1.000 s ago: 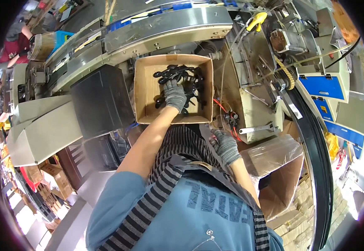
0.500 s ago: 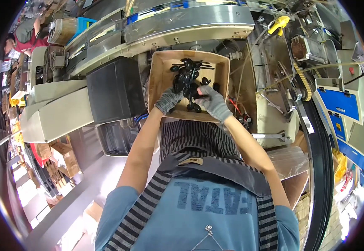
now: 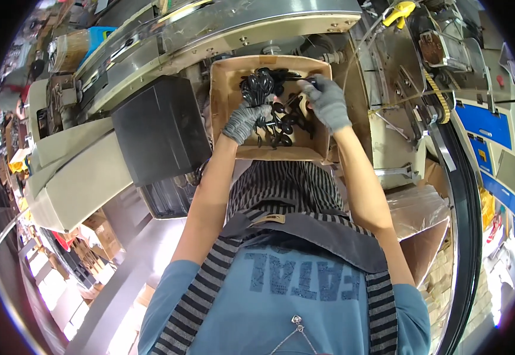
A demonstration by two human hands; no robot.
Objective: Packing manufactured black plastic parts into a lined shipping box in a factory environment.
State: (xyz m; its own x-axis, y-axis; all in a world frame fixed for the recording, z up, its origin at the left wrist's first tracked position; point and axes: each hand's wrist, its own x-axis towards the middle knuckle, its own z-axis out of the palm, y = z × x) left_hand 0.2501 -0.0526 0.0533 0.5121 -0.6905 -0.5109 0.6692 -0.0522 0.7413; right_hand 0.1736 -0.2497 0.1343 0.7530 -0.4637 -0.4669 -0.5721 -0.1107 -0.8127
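A shallow cardboard box (image 3: 272,154) sits in front of me, with a heap of black plastic spoons (image 3: 282,125) in it. My left hand (image 3: 248,118), in a grey knit glove, is closed round a bundle of black spoons (image 3: 260,84), bowls pointing away from me. On the right side of the box is my gloved right hand (image 3: 326,103). Its thumb and fingers are curved and apart, beside loose spoons along the right wall. The spoon handles inside my left fist are hidden.
A conveyor with a metal side rail (image 3: 257,35) runs across beyond the box. Left of the box stands a black bin (image 3: 160,130) beside a beige machine housing (image 3: 86,171). A yellow-handled tool (image 3: 399,14) hangs at the far right, near a yellow chain (image 3: 438,97).
My right hand has moved right and away from me, off the middle of the heap. The bundle in my left hand is now more upright and gathered. The view has shifted slightly.
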